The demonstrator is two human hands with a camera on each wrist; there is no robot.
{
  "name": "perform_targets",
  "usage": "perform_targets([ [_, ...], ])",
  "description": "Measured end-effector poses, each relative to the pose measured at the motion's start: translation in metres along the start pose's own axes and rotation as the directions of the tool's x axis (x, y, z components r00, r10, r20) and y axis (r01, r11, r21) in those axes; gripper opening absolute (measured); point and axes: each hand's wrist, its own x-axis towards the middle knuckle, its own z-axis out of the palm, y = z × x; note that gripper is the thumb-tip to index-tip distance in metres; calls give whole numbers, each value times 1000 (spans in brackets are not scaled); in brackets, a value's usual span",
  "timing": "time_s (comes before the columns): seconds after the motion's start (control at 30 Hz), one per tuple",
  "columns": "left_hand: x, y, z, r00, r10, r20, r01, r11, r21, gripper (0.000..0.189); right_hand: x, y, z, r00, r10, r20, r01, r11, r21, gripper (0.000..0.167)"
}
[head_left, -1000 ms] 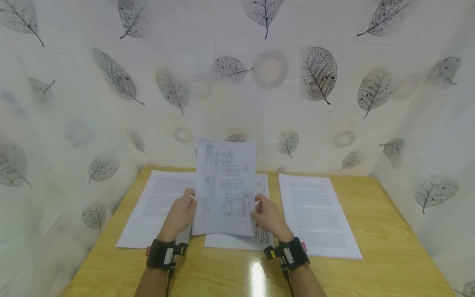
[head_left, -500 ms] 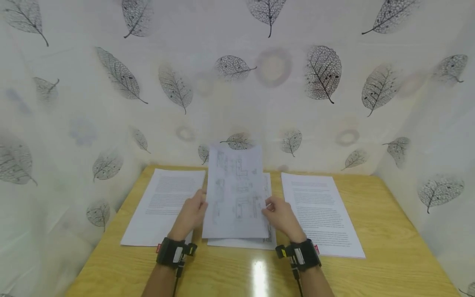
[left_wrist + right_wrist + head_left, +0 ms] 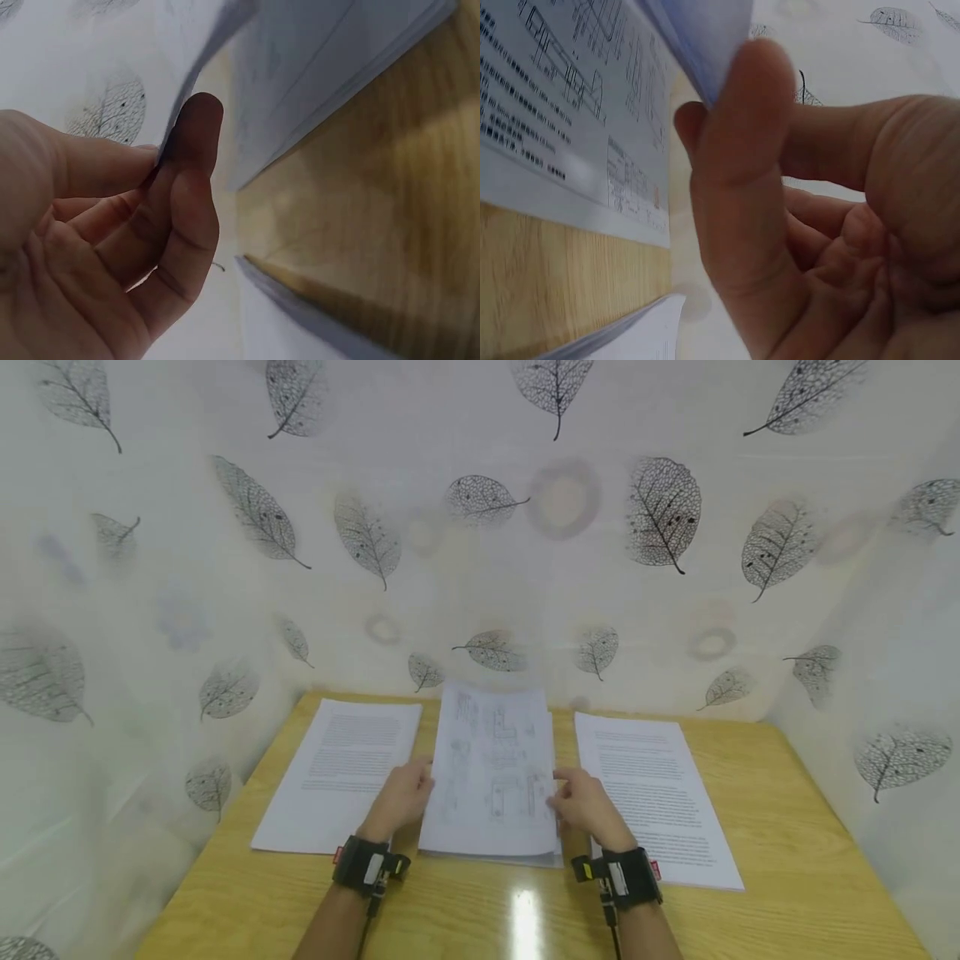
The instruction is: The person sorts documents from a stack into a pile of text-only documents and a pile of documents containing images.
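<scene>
Both hands hold a printed paper sheet point(image 3: 487, 777) with line drawings by its two side edges, above the middle paper stack. In the head view my left hand point(image 3: 403, 795) grips the left edge, and my right hand point(image 3: 588, 803) has the right one. The left wrist view shows the left hand point(image 3: 127, 217) pinching the sheet between thumb and forefinger. Seen from the right wrist, the right hand point(image 3: 780, 202) pinches the bluish sheet edge. Beneath it lies the middle paper stack point(image 3: 570, 172), printed with drawings and text, mostly covered by the sheet in the head view.
A text-printed paper stack point(image 3: 337, 768) lies to the left, and another paper stack point(image 3: 660, 802) to the right, both close to the hands. They rest on a wooden table point(image 3: 787, 843). A leaf-patterned curtain point(image 3: 555, 585) hangs behind it.
The sheet has come down from nearly upright to just over the middle stack, covering more of it. Both hands have moved with it, slightly rightward in the view.
</scene>
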Motion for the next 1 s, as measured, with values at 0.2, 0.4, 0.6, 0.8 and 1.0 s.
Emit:
perform_targets([
  [0.2,4,1,14,999,54,4,-54,994,90,33,2,10,4,1000,16,12,-15,999,-43,61],
  [0.4,4,0,21,999,-12,48,7,993,117,29,1,15,6,998,50,28,-48,996,-69,48],
  [0.6,6,-3,20,996,-69,59,61,989,133,27,3,22,10,997,63,40,-60,996,-65,43],
  [0.8,6,-2,20,994,-70,86,58,989,136,24,4,23,10,997,70,44,-65,992,-110,24],
  [1.0,5,0,21,995,-50,86,41,993,110,20,3,22,10,996,78,44,-72,990,-123,16],
])
